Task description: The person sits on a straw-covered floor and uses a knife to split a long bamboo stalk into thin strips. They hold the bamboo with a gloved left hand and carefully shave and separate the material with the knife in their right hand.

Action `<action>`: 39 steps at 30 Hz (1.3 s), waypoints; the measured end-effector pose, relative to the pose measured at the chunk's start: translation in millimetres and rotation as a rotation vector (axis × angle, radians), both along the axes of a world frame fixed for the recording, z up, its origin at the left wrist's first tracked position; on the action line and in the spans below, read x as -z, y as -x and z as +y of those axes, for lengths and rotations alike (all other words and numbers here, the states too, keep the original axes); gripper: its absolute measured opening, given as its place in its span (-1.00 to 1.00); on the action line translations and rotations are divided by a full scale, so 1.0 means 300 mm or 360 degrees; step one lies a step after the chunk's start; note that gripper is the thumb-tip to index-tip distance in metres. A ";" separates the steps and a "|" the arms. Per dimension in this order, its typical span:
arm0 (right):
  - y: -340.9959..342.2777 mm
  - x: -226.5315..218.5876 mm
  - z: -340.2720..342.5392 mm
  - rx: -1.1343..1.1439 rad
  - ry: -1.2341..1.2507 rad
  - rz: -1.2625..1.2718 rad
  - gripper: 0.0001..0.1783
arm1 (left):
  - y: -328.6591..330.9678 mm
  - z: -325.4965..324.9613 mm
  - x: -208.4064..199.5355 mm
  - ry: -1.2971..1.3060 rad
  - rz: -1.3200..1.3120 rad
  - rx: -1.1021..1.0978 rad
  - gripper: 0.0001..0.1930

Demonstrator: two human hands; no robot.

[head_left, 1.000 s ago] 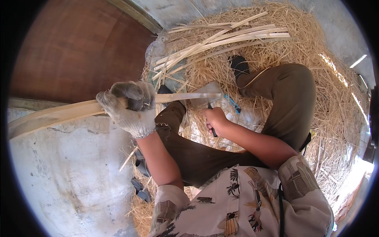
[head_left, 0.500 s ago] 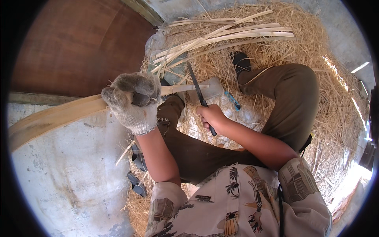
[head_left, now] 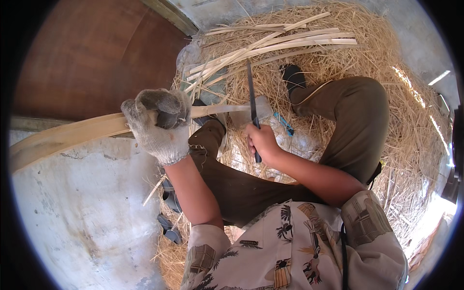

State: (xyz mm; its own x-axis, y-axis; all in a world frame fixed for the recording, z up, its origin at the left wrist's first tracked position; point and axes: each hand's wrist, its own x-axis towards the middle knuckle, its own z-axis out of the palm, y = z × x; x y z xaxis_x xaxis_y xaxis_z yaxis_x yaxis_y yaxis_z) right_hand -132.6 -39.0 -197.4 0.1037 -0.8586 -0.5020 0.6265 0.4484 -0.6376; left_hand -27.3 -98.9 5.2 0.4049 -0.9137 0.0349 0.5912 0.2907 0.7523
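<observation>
My left hand [head_left: 157,123], in a worn grey-white work glove, grips a long pale bamboo strip [head_left: 72,135] that runs from the left edge across to its thin tip near my knee. My bare right hand [head_left: 261,142] holds a dark knife [head_left: 251,94] by the handle, blade pointing up and away, standing just above the strip's right end. I am sitting on straw with my legs in dark brown trousers [head_left: 348,121] bent in front of me.
A bundle of split bamboo strips [head_left: 270,46] lies on the straw pile [head_left: 386,58] at the back. A brown wooden panel [head_left: 87,53] stands at the upper left, a grey concrete surface [head_left: 77,212] at the lower left. Dark sandals [head_left: 169,212] lie by my left elbow.
My right hand has swung the knife blade up from low near the strip to nearly upright. My left hand has kept its grip on the strip, which tilted slightly.
</observation>
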 end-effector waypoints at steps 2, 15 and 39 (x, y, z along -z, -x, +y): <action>0.005 -0.024 -0.013 0.0231 0.0191 -0.0020 -0.68 | -0.007 0.003 0.001 -0.0021 0.0018 -0.0007 -0.48; 0.021 -0.059 -0.024 0.0148 0.0415 0.0183 -0.75 | -0.025 0.003 0.003 0.0029 -0.0004 0.0047 -0.44; -0.013 0.015 0.002 -0.0185 0.0287 0.0807 -0.61 | -0.094 -0.043 0.031 0.0668 -0.0375 0.0587 -0.42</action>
State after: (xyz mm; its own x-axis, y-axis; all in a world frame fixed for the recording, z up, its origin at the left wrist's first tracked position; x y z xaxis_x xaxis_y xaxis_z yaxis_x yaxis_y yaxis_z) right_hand -128.7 -38.4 -201.9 -0.0135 -0.9330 -0.3596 0.1737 0.3519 -0.9198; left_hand 0.9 -111.8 -4.0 0.0015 -0.8809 0.4732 0.5408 0.3988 0.7406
